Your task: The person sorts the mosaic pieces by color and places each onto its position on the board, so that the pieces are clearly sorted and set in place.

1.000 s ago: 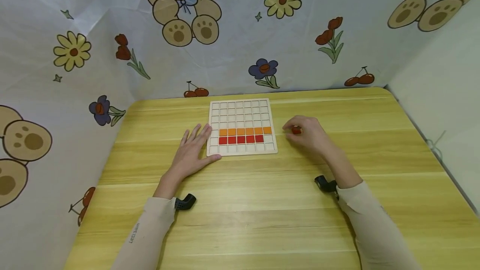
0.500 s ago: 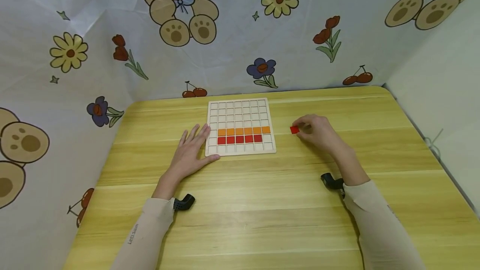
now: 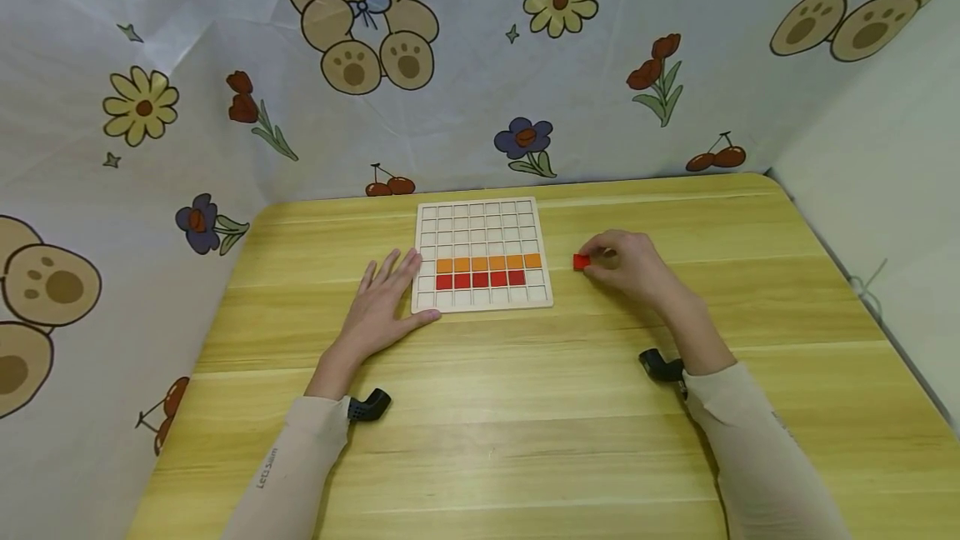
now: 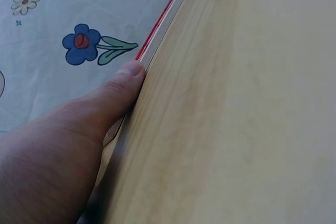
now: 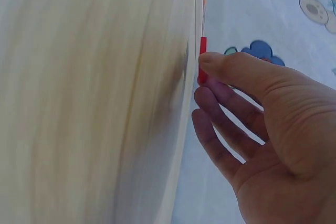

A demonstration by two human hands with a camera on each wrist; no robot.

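Observation:
A pale square board [image 3: 480,223] marked into a grid lies toward the back of the table. Orange square tiles [image 3: 488,263] fill a row on it, with a row of red tiles [image 3: 481,280] just in front. Along the board's left edge my left hand [image 3: 381,305] rests with fingers spread, thumb at the near corner. To the right of the board, my right hand [image 3: 626,263] pinches one red tile [image 3: 581,262] between thumb and fingertips. The right wrist view shows this tile [image 5: 203,45] edge-on, thumb [image 5: 215,65] on its side, other fingers loosely bent.
The wooden table [image 3: 480,440] runs back to a hanging cloth [image 3: 465,132] printed with bears and flowers. A plain white wall [image 3: 885,190] stands on the right. Each wrist carries a small black camera, the left one [image 3: 369,405] and the right one [image 3: 660,365].
My right hand shifted right, then slightly back left. The red tile, mostly hidden in the fingers before, now sticks out past the fingertips toward the board. My left hand stays put.

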